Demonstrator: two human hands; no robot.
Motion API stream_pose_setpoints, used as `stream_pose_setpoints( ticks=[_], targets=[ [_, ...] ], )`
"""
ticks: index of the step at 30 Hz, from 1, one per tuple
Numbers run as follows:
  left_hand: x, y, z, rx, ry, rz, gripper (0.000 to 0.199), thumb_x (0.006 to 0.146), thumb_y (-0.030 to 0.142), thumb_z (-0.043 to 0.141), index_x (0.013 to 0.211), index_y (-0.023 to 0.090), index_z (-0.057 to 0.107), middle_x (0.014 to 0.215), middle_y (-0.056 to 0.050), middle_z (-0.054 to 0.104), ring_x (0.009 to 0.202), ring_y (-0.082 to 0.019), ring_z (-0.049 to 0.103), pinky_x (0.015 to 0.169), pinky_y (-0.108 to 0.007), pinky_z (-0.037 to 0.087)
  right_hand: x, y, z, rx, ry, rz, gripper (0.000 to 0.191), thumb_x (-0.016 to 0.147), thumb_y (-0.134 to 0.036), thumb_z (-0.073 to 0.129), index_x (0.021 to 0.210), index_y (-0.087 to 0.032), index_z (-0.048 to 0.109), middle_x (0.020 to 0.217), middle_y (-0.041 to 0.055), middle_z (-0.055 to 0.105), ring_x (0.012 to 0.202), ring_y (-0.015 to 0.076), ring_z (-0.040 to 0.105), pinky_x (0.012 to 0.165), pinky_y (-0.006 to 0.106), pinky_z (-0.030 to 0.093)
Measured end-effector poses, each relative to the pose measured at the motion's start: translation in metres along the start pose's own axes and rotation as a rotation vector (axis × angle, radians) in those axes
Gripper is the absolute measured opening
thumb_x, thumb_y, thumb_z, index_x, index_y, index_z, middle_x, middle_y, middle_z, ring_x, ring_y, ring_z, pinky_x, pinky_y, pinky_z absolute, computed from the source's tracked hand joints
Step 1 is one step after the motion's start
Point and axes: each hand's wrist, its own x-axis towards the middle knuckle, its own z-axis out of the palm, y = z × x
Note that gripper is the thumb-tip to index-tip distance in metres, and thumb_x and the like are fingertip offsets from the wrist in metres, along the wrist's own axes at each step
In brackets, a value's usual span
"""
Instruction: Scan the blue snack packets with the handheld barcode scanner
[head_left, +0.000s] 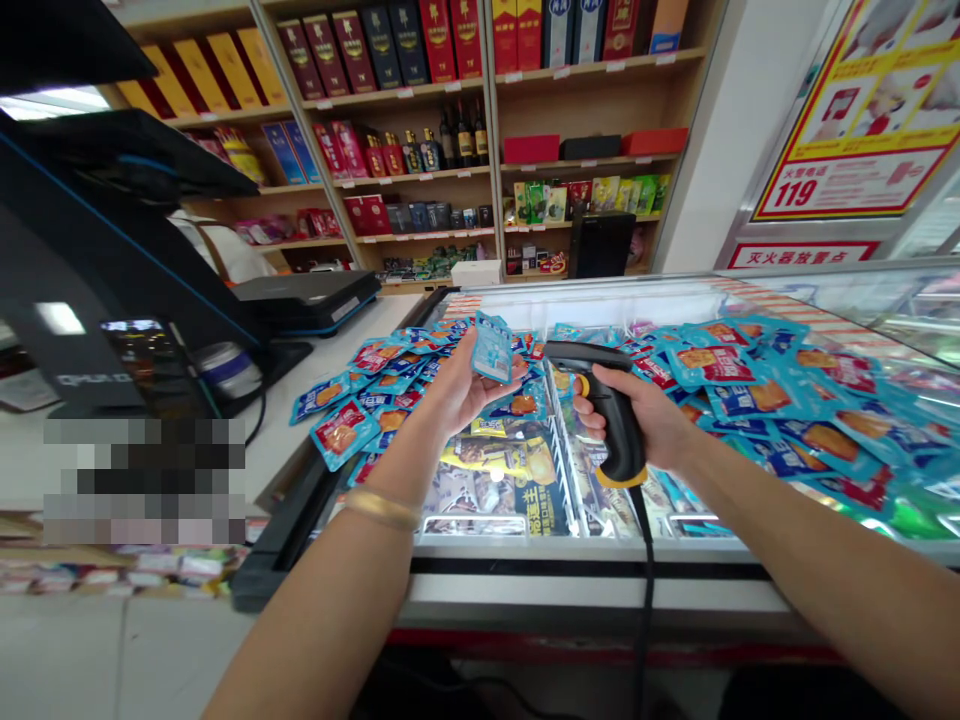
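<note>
While left hand (457, 392) pinches blue packet (492, 348), palm up, right hand (655, 418) clasps black scanner (619, 425), arms (337, 600) extended forward.

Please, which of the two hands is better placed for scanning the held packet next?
Probably the right hand: it grips the handheld barcode scanner, whose head points toward the blue snack packet. The left hand is occupied holding that packet.

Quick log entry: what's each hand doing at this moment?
Left hand: holding a small blue packet.
Right hand: closed around the grip of a black barcode scanner.
</note>
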Motion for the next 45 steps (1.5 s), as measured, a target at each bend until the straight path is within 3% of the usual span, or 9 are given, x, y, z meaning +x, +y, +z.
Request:
stream_pose_setpoints(
  ticks=[7, 14, 22, 31, 35, 38, 42, 45],
  targets=[
    [-0.001, -0.002, 0.001, -0.015, -0.024, 0.004, 0.053, 0.094, 0.054, 0.036, 0.112, 0.009, 0.059, 0.096, -0.018, 0.071, 0.086, -0.023, 0.070, 0.090, -0.042, 0.054, -0.002, 0.003, 0.003, -0.018, -0.025, 0.030, 0.024, 0.079, -0.038, 0.066, 0.081, -0.015, 0.059, 0.063, 0.0000, 0.055, 0.048, 0.0076, 0.045, 0.044, 0.020, 0.041],
    [0.002, -0.003, 0.001, 0.010, 0.026, 0.001, 0.052, 0.093, 0.054, 0.037, 0.112, 0.011, 0.058, 0.091, -0.016, 0.072, 0.080, -0.022, 0.071, 0.089, -0.042, 0.055, -0.001, 0.005, 0.002, -0.046, -0.094, 0.073, 0.026, 0.079, -0.040, 0.066, 0.079, -0.015, 0.060, 0.064, -0.0005, 0.053, 0.048, 0.0066, 0.045, 0.045, 0.019, 0.042],
    [0.004, -0.007, -0.002, 0.013, 0.019, 0.035, 0.050, 0.092, 0.054, 0.041, 0.118, 0.014, 0.055, 0.093, -0.015, 0.072, 0.085, -0.023, 0.070, 0.090, -0.044, 0.054, -0.001, 0.005, 0.001, -0.083, -0.111, 0.093, 0.030, 0.074, -0.042, 0.071, 0.079, -0.015, 0.059, 0.064, -0.0010, 0.054, 0.048, 0.0066, 0.046, 0.046, 0.019, 0.043],
    [0.003, -0.013, 0.004, 0.142, 0.052, 0.114, 0.051, 0.086, 0.060, 0.048, 0.100, 0.014, 0.062, 0.092, -0.014, 0.071, 0.087, -0.023, 0.070, 0.087, -0.045, 0.055, -0.002, 0.002, 0.006, -0.059, -0.096, 0.077, 0.028, 0.075, -0.040, 0.069, 0.078, -0.015, 0.059, 0.063, -0.0007, 0.054, 0.048, 0.0068, 0.045, 0.045, 0.018, 0.043],
    [0.008, -0.025, 0.019, 0.379, 0.021, 0.226, 0.050, 0.083, 0.059, 0.054, 0.108, 0.016, 0.063, 0.100, -0.010, 0.070, 0.089, -0.022, 0.069, 0.081, -0.040, 0.056, -0.007, -0.011, 0.000, -0.013, -0.011, -0.024, 0.026, 0.076, -0.039, 0.068, 0.078, -0.016, 0.058, 0.062, -0.0002, 0.053, 0.048, 0.0073, 0.045, 0.044, 0.019, 0.042],
    [0.016, -0.031, 0.039, 0.681, -0.047, 0.405, 0.051, 0.085, 0.052, 0.056, 0.121, 0.016, 0.060, 0.104, -0.011, 0.070, 0.088, -0.021, 0.068, 0.079, -0.036, 0.055, -0.019, -0.028, -0.012, 0.004, 0.052, -0.111, 0.023, 0.079, -0.039, 0.064, 0.078, -0.017, 0.058, 0.063, -0.0001, 0.052, 0.048, 0.0081, 0.044, 0.043, 0.020, 0.041],
    [0.026, -0.034, 0.079, 1.022, -0.125, 0.618, 0.048, 0.089, 0.046, 0.051, 0.125, 0.015, 0.059, 0.101, -0.011, 0.070, 0.087, -0.020, 0.065, 0.083, -0.035, 0.051, -0.044, -0.050, -0.037, -0.021, 0.167, -0.212, 0.022, 0.080, -0.040, 0.062, 0.078, -0.018, 0.058, 0.064, 0.0003, 0.051, 0.048, 0.0087, 0.041, 0.043, 0.021, 0.041],
    [0.033, -0.037, 0.117, 1.170, -0.162, 0.721, 0.048, 0.090, 0.045, 0.050, 0.128, 0.017, 0.056, 0.113, -0.012, 0.067, 0.103, -0.023, 0.061, 0.093, -0.036, 0.046, -0.064, -0.065, -0.060, -0.049, 0.224, -0.314, 0.021, 0.080, -0.040, 0.062, 0.079, -0.020, 0.059, 0.065, -0.0001, 0.048, 0.049, 0.0091, 0.039, 0.042, 0.022, 0.040]
  ],
)
